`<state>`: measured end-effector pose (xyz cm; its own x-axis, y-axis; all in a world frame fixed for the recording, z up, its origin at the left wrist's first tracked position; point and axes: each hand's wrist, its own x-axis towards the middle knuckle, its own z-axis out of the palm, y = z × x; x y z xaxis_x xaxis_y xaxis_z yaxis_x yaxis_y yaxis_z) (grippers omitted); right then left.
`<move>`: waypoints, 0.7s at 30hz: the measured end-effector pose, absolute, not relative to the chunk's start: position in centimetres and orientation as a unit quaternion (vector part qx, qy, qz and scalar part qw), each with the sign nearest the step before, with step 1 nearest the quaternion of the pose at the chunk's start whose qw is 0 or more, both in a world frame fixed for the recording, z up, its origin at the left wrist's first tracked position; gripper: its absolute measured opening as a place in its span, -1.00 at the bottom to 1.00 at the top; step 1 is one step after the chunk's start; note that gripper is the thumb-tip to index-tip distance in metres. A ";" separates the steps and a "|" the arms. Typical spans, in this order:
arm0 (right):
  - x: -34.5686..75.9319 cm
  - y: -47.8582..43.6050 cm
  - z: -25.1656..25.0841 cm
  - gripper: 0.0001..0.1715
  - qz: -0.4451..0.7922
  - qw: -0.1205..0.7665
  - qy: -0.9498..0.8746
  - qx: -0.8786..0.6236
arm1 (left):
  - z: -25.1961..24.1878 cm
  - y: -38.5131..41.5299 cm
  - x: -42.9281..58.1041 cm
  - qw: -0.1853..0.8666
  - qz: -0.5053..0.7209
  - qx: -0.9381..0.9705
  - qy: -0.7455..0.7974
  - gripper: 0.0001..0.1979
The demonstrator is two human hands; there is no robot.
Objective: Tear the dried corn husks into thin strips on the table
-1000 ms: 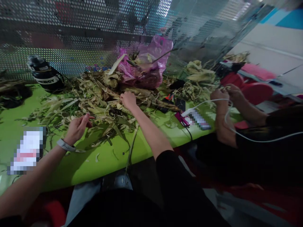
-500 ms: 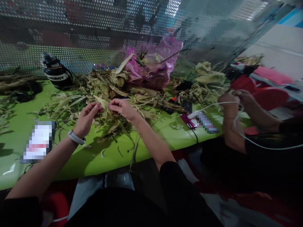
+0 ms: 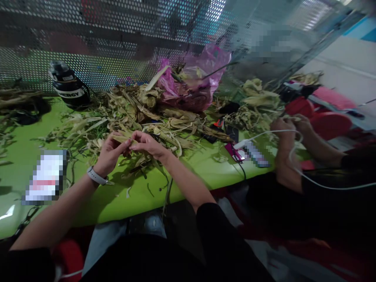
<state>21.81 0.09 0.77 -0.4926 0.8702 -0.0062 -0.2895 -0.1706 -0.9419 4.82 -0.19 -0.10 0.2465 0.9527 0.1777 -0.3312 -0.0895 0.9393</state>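
A pale, dry corn husk strip (image 3: 122, 138) lies between my two hands, just above the near side of a husk heap. My left hand (image 3: 111, 153), with a light watch band on the wrist, is closed, its thumb and fingers pinching the strip. From the right, my right hand (image 3: 147, 144) meets it, thumb and fingertips pinched at the strip's near end. The two hands touch or nearly touch at the fingertips. Behind and around them spreads the heap of dry corn husks (image 3: 129, 105), some strips twisted or shredded.
A black bottle (image 3: 69, 86) and a pink plastic bag (image 3: 190, 92) stand behind the husks. One phone (image 3: 45, 176) lies left on the green table (image 3: 117, 207), another phone (image 3: 257, 154) right, beside a cabled purple device (image 3: 235, 152). A co-worker's hands (image 3: 289, 126) are at far right.
My hands have come closer together, the left one moving right and slightly down. The husk strip, upright before, now lies flatter between my fingers.
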 end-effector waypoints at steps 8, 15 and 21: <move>22.2 -0.3 0.5 -0.55 0.683 0.418 -0.528 -0.284 | -0.2 -0.1 4.2 0.636 0.480 0.526 0.298 -0.72; 22.1 -0.1 0.2 -0.51 0.620 0.429 -0.571 -0.324 | -0.2 0.3 4.0 0.587 0.501 0.558 0.306 -0.71; 22.1 0.1 -0.1 -0.51 0.630 0.419 -0.539 -0.370 | -0.8 0.9 4.2 0.540 0.555 0.542 0.327 -0.69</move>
<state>22.14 0.11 -0.09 -0.3753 0.9268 -0.0149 -0.1280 -0.0677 -0.9895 4.18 0.93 -0.79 0.1698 0.9535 0.2490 -0.2449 -0.2039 0.9478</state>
